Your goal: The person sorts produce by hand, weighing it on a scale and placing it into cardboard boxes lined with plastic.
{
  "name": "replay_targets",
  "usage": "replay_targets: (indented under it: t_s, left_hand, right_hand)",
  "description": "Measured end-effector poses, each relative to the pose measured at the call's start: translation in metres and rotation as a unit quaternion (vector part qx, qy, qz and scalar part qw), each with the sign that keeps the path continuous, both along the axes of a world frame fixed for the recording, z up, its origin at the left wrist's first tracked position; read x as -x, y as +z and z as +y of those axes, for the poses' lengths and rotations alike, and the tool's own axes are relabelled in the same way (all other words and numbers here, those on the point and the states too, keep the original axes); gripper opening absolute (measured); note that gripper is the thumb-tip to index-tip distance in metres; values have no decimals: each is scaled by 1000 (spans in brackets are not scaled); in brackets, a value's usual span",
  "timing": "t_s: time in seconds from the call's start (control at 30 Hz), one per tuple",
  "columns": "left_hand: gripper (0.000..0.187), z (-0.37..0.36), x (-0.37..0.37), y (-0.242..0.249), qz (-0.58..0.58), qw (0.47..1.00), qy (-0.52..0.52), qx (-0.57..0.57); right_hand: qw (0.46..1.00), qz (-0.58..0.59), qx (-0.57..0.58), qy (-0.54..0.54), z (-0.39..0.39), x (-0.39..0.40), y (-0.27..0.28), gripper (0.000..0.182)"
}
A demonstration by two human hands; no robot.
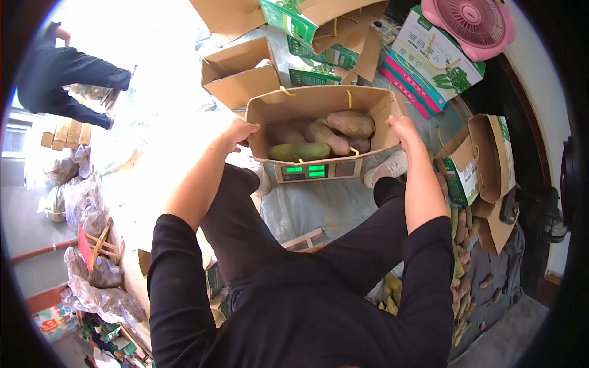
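Both hands are closed on an open cardboard box [307,102], one at each end. The left hand [235,135] grips the box's left end at the rim, its fingers bent rather than spread, though how tightly they press cannot be told. The right hand [403,129] pinches the right end near the top corner, fingers curled in at the edge, and part of its grip is hard to make out

The box stands upright on a scale [316,172] with green lit digits, between the person's two shoes. Inside it, a long green vegetable [299,151] lies along the near side at the left, and several brownish-pink tubers [350,124] are heaped beside and behind it. Yellow cord handles [287,91] show at the box's long sides. Beyond it, a smaller open carton [240,72] sits near other boxes, and a pink fan [470,22] is at the upper right
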State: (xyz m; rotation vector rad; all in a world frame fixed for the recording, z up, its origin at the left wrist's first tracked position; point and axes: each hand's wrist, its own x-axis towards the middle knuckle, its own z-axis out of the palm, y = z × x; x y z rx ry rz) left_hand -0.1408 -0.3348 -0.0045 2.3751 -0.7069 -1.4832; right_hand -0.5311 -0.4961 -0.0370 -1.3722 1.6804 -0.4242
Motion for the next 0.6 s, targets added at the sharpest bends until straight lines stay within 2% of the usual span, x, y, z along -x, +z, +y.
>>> replay_targets:
  t_s: [0.2, 0.3, 0.37, 0.5, 0.6]
  left_hand:
    - [28, -4, 10, 10, -3, 998, 36, 55]
    - [30, -10, 1, -7, -26, 993, 54, 107]
    - [31, -10, 2, -2, -16, 989, 50, 138]
    - [32, -8, 4, 14, -6, 987, 34, 157]
    - [31, -9, -1, 23, -8, 985, 48, 167]
  right_hand:
    - [1000, -16, 15, -1, -3, 9, -13, 23]
    - [1000, -26, -6, -15, -7, 18, -14, 19]
    - [999, -47, 27, 3, -10, 28, -25, 17]
    - [997, -76, 16, 7, -24, 44, -44, 18]
    - [996, -94, 1, 8, -19, 38, -32, 20]
